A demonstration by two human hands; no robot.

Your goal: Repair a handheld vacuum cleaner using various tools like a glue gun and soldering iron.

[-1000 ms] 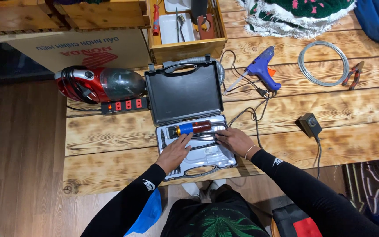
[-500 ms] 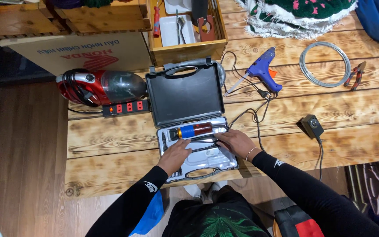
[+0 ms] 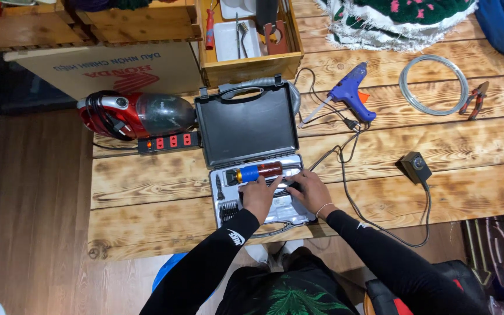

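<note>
As fingers press flat into grey tray, left hand and right hand rest side by side inside open tool case, just below orange-handled rotary tool; red vacuum and power strip left of case on plank table

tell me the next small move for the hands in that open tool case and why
Probably close the right hand around the dark piece under its fingers and lift it straight up out of the tray. Both hands rest inside the lower half of the open case, the left hand just below the orange-and-red tool, which lies in its slot. Whether either hand already grips anything cannot be told.
</note>
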